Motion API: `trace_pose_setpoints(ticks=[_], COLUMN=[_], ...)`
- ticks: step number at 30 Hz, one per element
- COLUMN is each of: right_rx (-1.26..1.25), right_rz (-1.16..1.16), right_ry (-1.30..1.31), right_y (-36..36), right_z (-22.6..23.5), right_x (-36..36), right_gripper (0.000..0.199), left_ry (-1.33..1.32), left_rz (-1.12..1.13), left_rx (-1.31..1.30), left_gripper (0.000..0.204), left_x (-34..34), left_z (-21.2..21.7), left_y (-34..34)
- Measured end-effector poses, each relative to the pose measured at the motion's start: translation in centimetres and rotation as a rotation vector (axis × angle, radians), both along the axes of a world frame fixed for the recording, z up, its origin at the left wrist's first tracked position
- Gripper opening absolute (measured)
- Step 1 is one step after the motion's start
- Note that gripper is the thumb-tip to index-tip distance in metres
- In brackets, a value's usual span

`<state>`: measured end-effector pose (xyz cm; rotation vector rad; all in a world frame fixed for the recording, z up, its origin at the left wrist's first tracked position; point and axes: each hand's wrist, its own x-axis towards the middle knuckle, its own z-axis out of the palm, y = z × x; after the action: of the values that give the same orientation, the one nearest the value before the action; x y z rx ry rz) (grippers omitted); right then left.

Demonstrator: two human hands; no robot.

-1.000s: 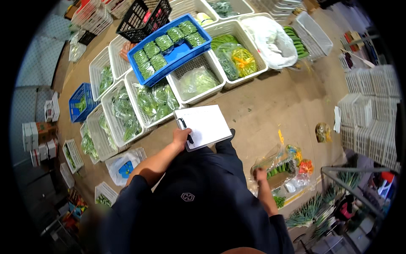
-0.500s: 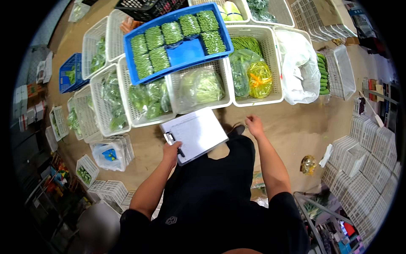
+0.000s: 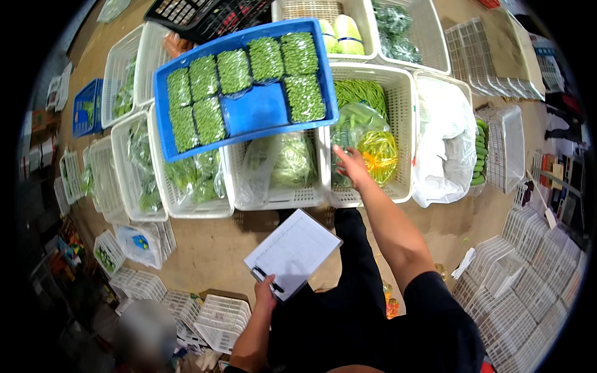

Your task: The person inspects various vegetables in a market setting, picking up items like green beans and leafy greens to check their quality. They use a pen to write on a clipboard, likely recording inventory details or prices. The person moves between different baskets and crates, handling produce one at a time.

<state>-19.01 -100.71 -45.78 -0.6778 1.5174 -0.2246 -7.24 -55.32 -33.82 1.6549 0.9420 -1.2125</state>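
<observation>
A clipboard with a white sheet (image 3: pixel 293 250) is tilted in front of my body, its near corner in the closed grip of my left hand (image 3: pixel 265 294). Dark clip or pen parts show beside the thumb. My right hand (image 3: pixel 352 168) reaches out, fingers apart and holding nothing, over the front of a white crate (image 3: pixel 403 186). Under and beside the fingers are a clear bag of green vegetables (image 3: pixel 360 118) and a yellow bundle with an orange tie (image 3: pixel 379 152). Whether the fingertips touch the bag I cannot tell. Long green beans (image 3: pixel 360 93) lie behind.
A blue tray (image 3: pixel 163 112) with several wrapped green packs rests across the crates to the left. Bagged greens (image 3: pixel 283 160) fill the crate beside my right hand. White plastic (image 3: pixel 440 143) covers the crate to the right. Stacked white crates (image 3: pixel 535 267) stand far right.
My right hand has moved forward from beside my legs to over the bean crate, its fingers opening. The crates look nearer. The clipboard has turned and stays in my left hand.
</observation>
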Motion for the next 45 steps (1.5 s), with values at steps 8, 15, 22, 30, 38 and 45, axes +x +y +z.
trace_pose_setpoints(ticks=[8,15,22,30,38,45], right_rx=[0.251,0.132,0.179,-0.018,-0.133,-0.529], right_rz=[-0.606,-0.77,-1.045,-0.951,-0.818,-0.663], right_ry=[-0.425,-0.178,-0.266,-0.213,-0.083,-0.058], right_y=[-5.4,-5.2,-6.5,-13.2,-31.4,-31.7], right_z=[-9.5,-2.8,-0.5,0.7,-2.3,-7.1], right_x=[10.5,12.6,1.0,-14.5,-30.5,-33.3], right_gripper=[0.059,0.017,0.015,0.011,0.022,0.048], left_ry=[0.055,-0.121,-0.172,-0.101,-0.073,-0.01], left_rz=[0.092,0.143,0.155,-0.014,-0.086,-0.013], left_rx=[-0.119,-0.117,-0.182,-0.152,-0.14,-0.008], left_gripper=[0.058,0.061,0.054,0.052,0.053,0.05], left_x=[0.6,7.2,8.8,5.0,2.0,-0.1], left_z=[1.7,5.0,4.0,3.6,1.8,2.0], left_y=[-1.9,-3.3,-6.2,-10.1,-13.2,-10.9])
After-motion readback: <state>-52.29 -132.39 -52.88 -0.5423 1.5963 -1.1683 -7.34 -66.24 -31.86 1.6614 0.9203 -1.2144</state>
